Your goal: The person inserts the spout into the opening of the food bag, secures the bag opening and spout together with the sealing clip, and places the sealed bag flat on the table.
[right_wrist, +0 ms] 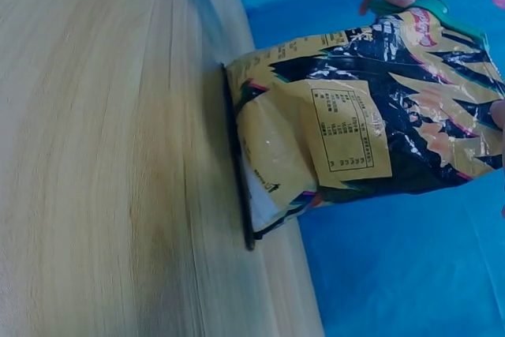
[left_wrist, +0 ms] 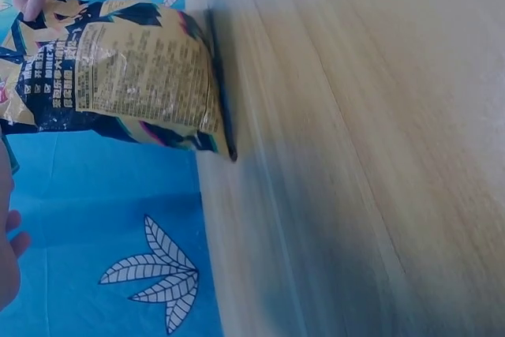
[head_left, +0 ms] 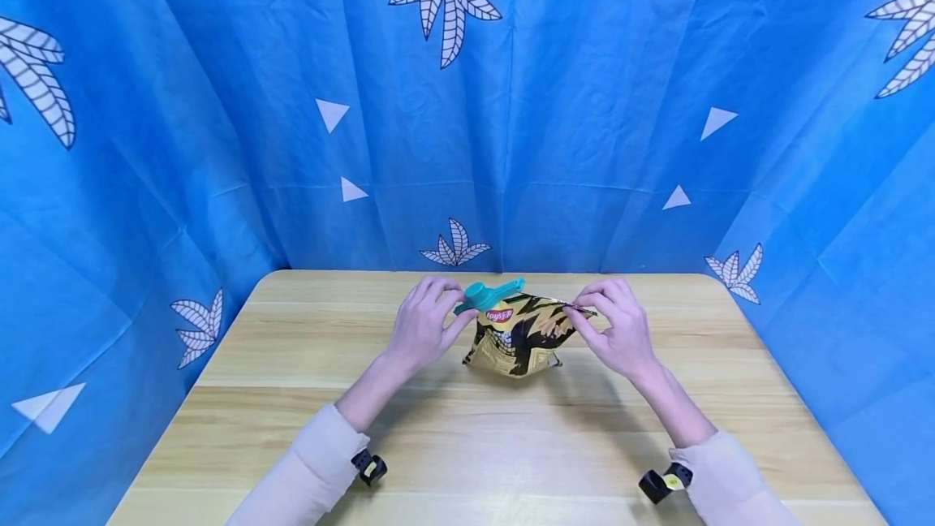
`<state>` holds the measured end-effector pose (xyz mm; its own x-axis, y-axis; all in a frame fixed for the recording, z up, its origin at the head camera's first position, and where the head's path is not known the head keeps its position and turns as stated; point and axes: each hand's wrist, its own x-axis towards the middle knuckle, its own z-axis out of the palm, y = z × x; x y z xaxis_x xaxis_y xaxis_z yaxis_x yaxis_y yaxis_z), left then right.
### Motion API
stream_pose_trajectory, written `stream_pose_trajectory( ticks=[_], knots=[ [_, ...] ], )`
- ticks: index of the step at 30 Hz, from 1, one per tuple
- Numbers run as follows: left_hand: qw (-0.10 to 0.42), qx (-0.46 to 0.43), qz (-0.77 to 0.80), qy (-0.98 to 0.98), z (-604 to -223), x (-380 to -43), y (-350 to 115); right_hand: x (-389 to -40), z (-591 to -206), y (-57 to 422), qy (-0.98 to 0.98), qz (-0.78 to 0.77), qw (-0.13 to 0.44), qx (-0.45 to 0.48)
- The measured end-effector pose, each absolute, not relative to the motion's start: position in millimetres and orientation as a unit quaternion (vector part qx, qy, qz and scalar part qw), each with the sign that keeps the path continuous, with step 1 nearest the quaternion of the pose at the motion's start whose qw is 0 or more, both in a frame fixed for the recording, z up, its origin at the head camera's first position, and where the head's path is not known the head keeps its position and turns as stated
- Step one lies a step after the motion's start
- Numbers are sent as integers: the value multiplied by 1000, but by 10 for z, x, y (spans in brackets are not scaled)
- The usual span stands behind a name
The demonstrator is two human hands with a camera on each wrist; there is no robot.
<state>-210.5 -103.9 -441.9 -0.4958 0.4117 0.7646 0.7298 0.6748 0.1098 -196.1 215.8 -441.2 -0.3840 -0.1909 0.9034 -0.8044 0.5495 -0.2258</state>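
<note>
A gold and black bag of Lay's chips (head_left: pixel 514 339) stands upright on the table. Along the left part of its top edge lies a teal bag clip (head_left: pixel 493 294) with a round cap; its far end angles up off the edge. My left hand (head_left: pixel 427 315) pinches the clip's left end at the bag's top left corner. With thumb and fingers, my right hand (head_left: pixel 616 323) pinches the bag's top right corner. The right wrist view shows the clip (right_wrist: pixel 442 9) running along the bag's top, and the bag's printed side (right_wrist: pixel 347 128).
The light wooden table (head_left: pixel 307 331) has rounded far corners. Blue curtains (head_left: pixel 511 104) with white leaf prints hang behind it and at both sides. A black wrist camera (head_left: pixel 370 467) sits at the left cuff, another black camera (head_left: pixel 665 481) at the right.
</note>
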Motion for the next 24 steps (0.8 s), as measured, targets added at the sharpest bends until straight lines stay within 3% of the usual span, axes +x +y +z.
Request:
stream_pose_trajectory(
  ticks=[24],
  knots=[
    [373, -328, -221, -839, -4475, -1986, -1133, -1713, -4276, 2027, -776, 340, 414, 333]
  ],
)
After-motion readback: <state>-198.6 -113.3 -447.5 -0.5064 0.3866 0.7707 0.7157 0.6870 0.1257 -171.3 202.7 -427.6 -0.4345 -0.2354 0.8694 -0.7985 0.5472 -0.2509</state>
